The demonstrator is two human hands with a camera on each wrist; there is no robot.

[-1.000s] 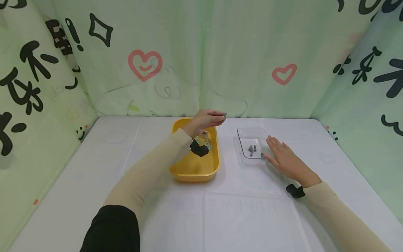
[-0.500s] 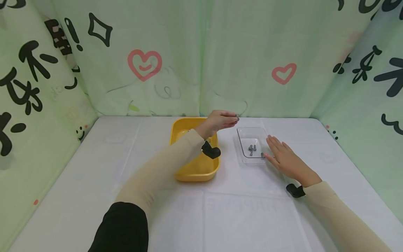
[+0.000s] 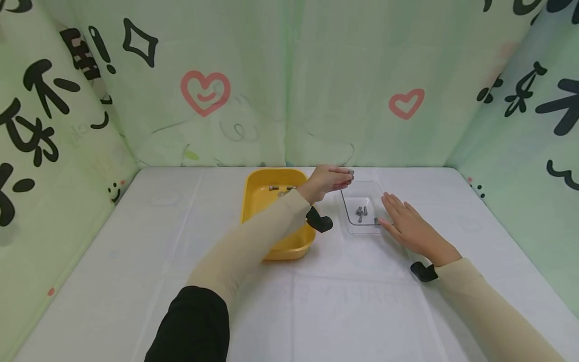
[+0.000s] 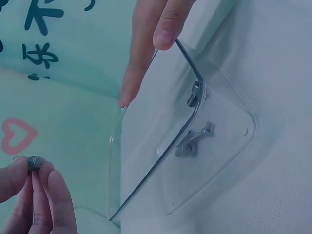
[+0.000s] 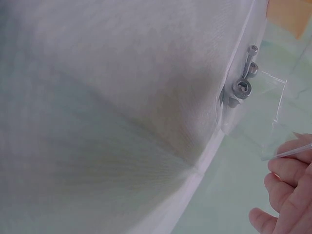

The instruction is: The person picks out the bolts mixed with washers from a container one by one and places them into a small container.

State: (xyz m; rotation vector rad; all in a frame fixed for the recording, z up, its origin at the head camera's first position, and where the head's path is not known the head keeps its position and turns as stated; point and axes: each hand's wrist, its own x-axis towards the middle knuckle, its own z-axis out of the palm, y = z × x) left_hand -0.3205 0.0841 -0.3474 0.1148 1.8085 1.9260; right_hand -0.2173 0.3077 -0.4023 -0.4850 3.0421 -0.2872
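One bolt (image 4: 34, 163), I think, pinched in the left hand (image 3: 326, 181), has come within reach of the clear box (image 3: 357, 229). The right hand (image 3: 409, 229), straight-fingered, touches the box.

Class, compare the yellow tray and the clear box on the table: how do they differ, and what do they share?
Colour: the yellow tray is opaque, while the clear box is see-through.
Size: the yellow tray is larger and the clear box smaller.
Arms: the right hand touches the clear box, while the left sleeve partly hides the yellow tray in the head view.
Shared: both stand on the white table and hold metal bolts.
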